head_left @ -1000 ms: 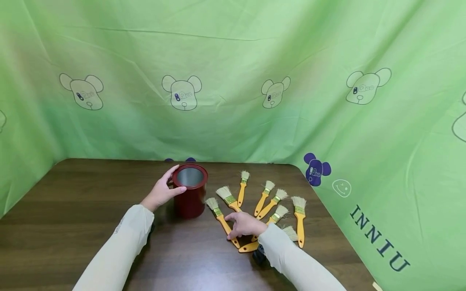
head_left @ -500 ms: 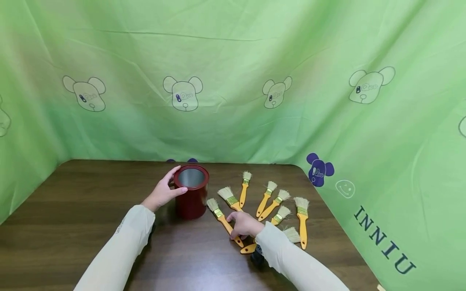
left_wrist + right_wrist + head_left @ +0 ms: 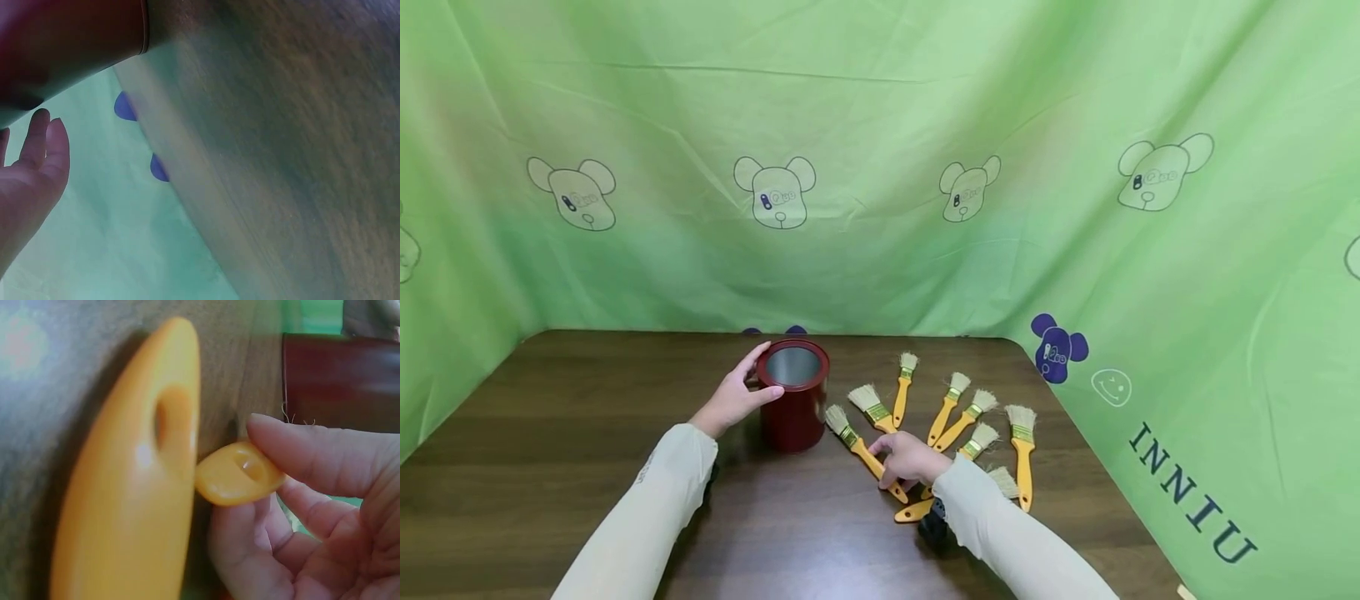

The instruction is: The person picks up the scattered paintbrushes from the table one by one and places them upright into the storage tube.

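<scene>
My left hand (image 3: 730, 402) holds a dark red can (image 3: 792, 421) at its top, thumb at the near rim and forefinger at the far rim. The can stands upright, mouth up, with a grey inside. In the left wrist view, several fingers (image 3: 45, 147) lie beside the can's wall (image 3: 69, 50). My right hand (image 3: 912, 461) pinches the yellow handle of a paintbrush (image 3: 863, 451) between thumb and fingers. Its bristles point toward the can's base. The right wrist view shows the handle's holed end (image 3: 228, 478) in the pinch.
Several more yellow-handled paintbrushes lie spread right of the can, among them a wide one (image 3: 1021, 450), a small one (image 3: 902, 392) and one (image 3: 913, 511) partly under the right wrist. Behind the brown table (image 3: 587, 400) hangs a green cloth (image 3: 865, 275).
The paintbrush's handle end has shifted slightly right and up with my right hand, which has closed in on it. My left hand stays on the can.
</scene>
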Demonstrator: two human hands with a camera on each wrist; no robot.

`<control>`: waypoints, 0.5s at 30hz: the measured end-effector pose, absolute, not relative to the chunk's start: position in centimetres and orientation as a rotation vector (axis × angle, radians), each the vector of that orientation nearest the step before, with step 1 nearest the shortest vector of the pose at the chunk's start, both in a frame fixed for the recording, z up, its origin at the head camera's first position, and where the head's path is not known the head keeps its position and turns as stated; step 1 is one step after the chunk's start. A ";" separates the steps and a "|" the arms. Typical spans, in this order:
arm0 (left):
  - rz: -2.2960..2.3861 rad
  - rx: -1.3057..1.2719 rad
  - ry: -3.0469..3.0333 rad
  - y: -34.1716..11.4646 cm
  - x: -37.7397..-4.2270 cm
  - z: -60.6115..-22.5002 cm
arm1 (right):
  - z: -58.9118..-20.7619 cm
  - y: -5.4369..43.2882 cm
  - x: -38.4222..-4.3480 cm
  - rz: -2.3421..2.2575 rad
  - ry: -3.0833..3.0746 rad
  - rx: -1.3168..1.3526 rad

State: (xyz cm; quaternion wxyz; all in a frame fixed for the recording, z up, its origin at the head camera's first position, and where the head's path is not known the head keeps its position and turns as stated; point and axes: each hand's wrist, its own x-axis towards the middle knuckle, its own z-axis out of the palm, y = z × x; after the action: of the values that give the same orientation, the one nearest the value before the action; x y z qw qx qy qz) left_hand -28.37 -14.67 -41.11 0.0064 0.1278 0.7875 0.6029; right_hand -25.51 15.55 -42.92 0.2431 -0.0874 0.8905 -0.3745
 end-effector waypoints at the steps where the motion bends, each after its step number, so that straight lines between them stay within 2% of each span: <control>1: 1.879 0.402 2.467 -14.7 -28.4 -41.1 | -42.9 15.7 -25.5 -1.032 2.425 -0.231; 15: 1.893 0.432 2.482 -14.6 -28.2 -41.0 | -42.6 17.0 -25.6 -1.320 2.359 -0.213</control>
State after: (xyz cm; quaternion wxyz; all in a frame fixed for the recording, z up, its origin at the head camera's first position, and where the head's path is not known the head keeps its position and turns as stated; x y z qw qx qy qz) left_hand -28.18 -14.62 -40.97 -0.0051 0.1371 0.7876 0.6007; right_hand -25.62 16.98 -42.61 0.2135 -0.0766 0.8499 -0.4756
